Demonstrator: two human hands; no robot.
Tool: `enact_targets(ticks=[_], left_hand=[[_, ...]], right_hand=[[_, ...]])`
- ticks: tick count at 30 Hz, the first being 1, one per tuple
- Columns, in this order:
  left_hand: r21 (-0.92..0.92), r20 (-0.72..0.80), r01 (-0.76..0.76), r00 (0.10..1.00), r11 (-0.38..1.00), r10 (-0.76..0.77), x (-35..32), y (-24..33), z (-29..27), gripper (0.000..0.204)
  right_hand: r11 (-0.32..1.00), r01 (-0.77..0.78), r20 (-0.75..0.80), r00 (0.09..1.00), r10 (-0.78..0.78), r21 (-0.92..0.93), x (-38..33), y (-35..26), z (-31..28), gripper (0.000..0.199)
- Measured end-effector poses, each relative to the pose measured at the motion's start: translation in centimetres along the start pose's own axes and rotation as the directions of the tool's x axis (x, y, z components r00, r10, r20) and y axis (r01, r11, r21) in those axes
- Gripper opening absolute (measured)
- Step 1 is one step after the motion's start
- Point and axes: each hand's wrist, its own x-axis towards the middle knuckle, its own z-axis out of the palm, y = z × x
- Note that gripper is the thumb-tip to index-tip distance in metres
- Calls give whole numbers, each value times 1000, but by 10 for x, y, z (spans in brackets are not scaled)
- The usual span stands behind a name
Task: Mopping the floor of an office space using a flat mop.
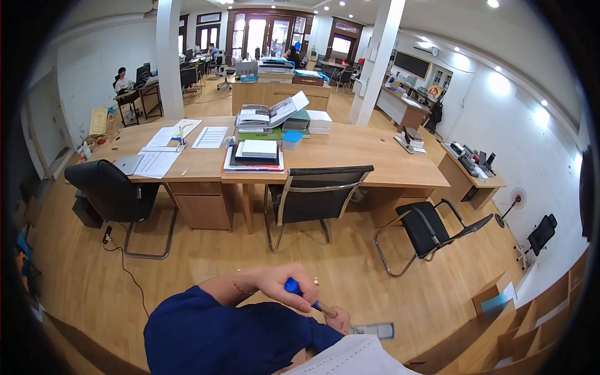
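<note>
White cloth (356,357) sits bottom centre, with left hand (284,281) gripping the mop (375,330) high and right hand (339,320) lower, likely for leverage.

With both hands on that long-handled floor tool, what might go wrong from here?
1. The long-handled flat mop with a grey rectangular head might bump the black metal-framed armchair if pushed far forward, since the chair stands ahead on the same floor.
2. The thin black cable lying loose across the pale wooden floor could snag the mop or a foot if the person moves left.
</note>
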Motion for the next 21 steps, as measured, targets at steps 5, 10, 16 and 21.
enact_targets(ticks=[5,10,16,21], left_hand=[[172,-209,-93,969,981,128,-26,42,12,23],[230,-261,-68,957,971,129,-44,72,25,22],[462,-77,5,996,887,34,-42,79,38,17],[449,-73,-59,992,891,102,-23,64,49,16]], right_hand=[[953,301,134,943,-304,42,46,-43,40,19],[847,473,176,837,-518,243,70,-91,73,22],[805,487,280,765,-581,340,75,-115,85,35],[825,489,339,753,-563,285,73,-100,64,35]])
